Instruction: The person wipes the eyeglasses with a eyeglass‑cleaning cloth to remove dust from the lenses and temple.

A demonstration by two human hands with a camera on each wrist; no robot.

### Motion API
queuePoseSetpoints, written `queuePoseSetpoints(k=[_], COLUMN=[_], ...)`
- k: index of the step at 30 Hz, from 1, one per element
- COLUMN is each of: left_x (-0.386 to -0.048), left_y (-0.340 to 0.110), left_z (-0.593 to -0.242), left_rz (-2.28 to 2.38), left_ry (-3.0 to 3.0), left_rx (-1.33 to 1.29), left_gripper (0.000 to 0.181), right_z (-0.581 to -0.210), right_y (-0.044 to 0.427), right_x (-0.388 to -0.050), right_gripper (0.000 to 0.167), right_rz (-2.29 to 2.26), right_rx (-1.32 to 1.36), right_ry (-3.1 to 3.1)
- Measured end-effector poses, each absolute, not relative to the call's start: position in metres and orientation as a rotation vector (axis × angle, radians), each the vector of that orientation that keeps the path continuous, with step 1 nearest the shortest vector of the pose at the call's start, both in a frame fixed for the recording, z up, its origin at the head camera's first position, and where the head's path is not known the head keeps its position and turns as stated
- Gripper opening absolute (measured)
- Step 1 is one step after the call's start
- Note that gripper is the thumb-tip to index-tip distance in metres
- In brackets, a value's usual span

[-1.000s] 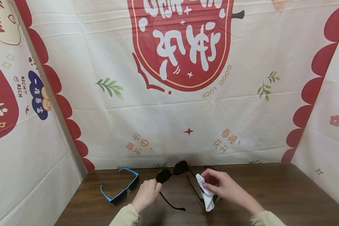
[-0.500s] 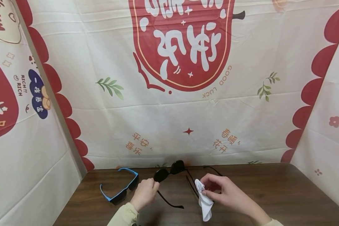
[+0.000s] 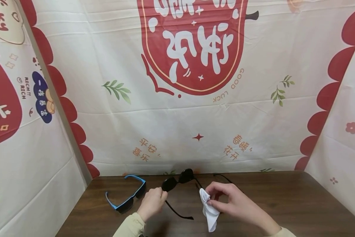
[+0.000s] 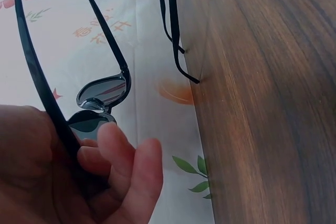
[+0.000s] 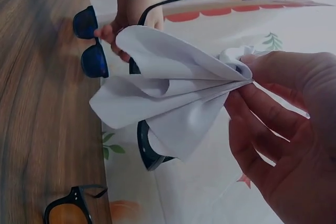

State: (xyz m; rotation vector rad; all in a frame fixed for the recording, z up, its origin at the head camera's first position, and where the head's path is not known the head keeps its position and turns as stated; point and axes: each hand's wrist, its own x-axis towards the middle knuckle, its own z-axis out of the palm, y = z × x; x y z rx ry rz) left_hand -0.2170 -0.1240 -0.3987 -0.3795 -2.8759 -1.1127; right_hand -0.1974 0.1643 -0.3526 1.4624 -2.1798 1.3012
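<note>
Since a second ago, the right hand (image 3: 232, 202) and its cloth (image 3: 210, 214) have shifted toward the left hand (image 3: 151, 201). Both are above the brown table (image 3: 279, 194). The left hand's fingers curl round the black glasses (image 3: 185, 176) at one end, arms unfolded. The blue glasses (image 3: 125, 206) lie beside it. The right thumb and fingertips pinch the cloth, its folds fanned; whether it touches the black glasses cannot be told.
</note>
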Motion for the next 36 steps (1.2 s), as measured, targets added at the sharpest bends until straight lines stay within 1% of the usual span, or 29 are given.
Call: queuePoseSetpoints(k=[4, 10, 15, 23, 29, 36], left_x=[-0.215, -0.212, -0.210, -0.208, -0.205, -0.204], left_y=[-0.122, -0.119, -0.116, -0.113, -0.114, -0.119], left_z=[-0.398, -0.397, -0.399, -0.399, -0.396, -0.391], left_rz=[-1.100, -1.001, -0.857, -0.828, -0.919, -0.944], left_ry=[-2.872, -2.841, -2.803, -2.794, -2.803, -2.797], left_rx=[-0.405, -0.433, -0.408, -0.409, -0.487, -0.523], left_gripper=[0.028, 0.029, 0.029, 0.028, 0.032, 0.033], right_z=[-0.354, -0.357, -0.356, -0.351, -0.356, -0.365], right_y=[0.166, 0.166, 0.161, 0.146, 0.147, 0.161], right_x=[-0.201, -0.206, -0.208, -0.209, -0.214, -0.221], right_gripper=[0.023, 0.017, 0.013, 0.011, 0.011, 0.012], right_rz=[1.267, 1.320, 1.364, 1.349, 1.343, 1.320], right_rx=[1.382, 1.317, 1.352, 1.447, 1.400, 1.363], right_ry=[-2.225, -2.339, -2.404, -2.371, -2.405, -2.412])
